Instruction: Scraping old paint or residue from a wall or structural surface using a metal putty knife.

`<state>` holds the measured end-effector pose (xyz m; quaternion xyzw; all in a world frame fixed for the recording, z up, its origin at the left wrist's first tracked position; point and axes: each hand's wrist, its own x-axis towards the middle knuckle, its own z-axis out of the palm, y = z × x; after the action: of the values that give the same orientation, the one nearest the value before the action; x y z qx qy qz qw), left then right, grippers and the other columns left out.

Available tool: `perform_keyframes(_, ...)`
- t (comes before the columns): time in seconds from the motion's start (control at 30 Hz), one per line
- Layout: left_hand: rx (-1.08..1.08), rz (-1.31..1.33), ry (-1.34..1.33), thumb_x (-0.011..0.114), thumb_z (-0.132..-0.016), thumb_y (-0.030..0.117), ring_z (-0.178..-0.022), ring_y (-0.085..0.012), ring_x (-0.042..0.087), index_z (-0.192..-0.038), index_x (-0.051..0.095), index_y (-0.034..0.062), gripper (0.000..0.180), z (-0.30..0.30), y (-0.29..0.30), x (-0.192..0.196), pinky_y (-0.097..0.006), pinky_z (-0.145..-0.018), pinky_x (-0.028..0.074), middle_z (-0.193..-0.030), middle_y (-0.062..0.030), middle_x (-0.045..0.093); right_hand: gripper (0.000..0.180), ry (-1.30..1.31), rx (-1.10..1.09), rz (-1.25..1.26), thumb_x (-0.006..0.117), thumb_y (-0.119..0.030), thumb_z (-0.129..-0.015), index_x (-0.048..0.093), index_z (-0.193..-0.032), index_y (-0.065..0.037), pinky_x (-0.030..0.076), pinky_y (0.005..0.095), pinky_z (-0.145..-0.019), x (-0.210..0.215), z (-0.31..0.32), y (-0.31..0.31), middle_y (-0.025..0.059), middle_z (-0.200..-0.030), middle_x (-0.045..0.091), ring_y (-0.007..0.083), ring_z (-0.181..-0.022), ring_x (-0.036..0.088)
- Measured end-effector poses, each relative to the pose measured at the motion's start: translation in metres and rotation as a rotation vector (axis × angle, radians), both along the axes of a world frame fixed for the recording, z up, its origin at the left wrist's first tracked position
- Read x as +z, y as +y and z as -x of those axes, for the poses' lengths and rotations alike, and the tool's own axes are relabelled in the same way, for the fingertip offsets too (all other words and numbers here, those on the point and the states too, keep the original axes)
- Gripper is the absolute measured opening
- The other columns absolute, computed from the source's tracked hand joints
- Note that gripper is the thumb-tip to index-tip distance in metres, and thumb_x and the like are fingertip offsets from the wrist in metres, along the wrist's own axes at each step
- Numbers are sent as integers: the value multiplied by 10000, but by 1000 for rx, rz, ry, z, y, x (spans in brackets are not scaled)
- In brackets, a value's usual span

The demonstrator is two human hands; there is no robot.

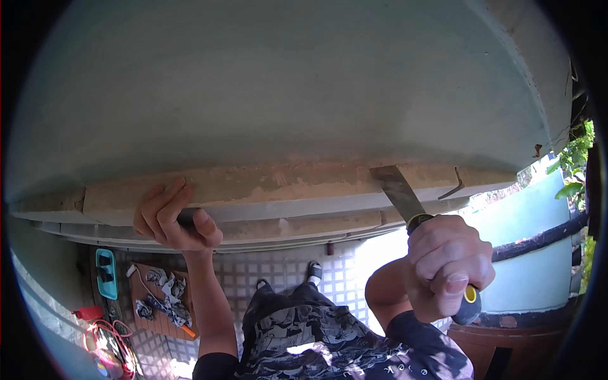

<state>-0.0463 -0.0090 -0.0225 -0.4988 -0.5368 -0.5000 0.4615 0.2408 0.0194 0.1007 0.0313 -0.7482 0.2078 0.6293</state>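
Note:
My right hand (pixel 446 266) is wrapped round the black and yellow handle of a putty knife (pixel 400 193). The tip of its flat metal blade meets the top of a pale ledge (pixel 304 180) with patchy, flaking paint, close to the foot of the wall (pixel 285 82). Further left, the curled fingers of my left hand (pixel 174 215) rest at the edge of the same ledge. Between its thumb and fingers shows the end of a small dark object (pixel 187 217); most of it is hidden, so its kind cannot be told.
Below lies a tiled floor (pixel 231 278). At lower left are a teal tray (pixel 106 275) with dark items, a brown board (pixel 142 294) bearing crumpled cloths, and a coiled red hose (pixel 104 342). A dark pipe-like bar (pixel 538 237) crosses at the right, near green leaves (pixel 573 180).

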Motion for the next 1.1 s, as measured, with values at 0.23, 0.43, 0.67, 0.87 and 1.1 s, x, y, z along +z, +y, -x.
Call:
perform_keyframes(0.23,12,13,-10,446,-955,449,-981,-224,545,-951,641,133,371,0,-1,2,-382,-941,364,-971,15,680,197,-20,95,28,543,-61,-795,413,-653,-104,372,247,-335,6,-6,8,0,-507,476,115,-336,435)
perform_keyframes(0.43,6,19,-12,442,-957,443,-980,-225,544,-962,640,123,376,-2,-1,2,-381,-939,363,-975,5,681,244,-5,109,64,541,-70,-856,403,-659,-113,381,231,-331,9,-10,8,1,-494,475,113,-338,448)
perform_keyframes(0.67,24,11,25,426,-968,418,-969,-234,539,-962,639,116,370,0,0,1,-386,-933,370,-965,-8,675,324,-9,99,100,564,-145,-935,400,-657,-119,418,247,-344,7,-12,7,3,-489,498,125,-344,471)
perform_keyframes(0.87,27,0,30,434,-959,410,-979,-239,526,-964,640,112,362,2,1,1,-394,-926,379,-959,-12,666,310,-65,184,89,550,-133,-946,424,-664,-114,431,251,-343,10,-14,5,15,-470,498,124,-339,479)
perform_keyframes(1.1,48,12,25,400,-960,405,-981,-241,526,-952,639,106,383,2,-1,-2,-394,-914,389,-955,-14,664,315,-12,99,169,575,-137,-949,436,-667,-102,441,253,-352,3,-5,4,22,-476,506,123,-344,482)
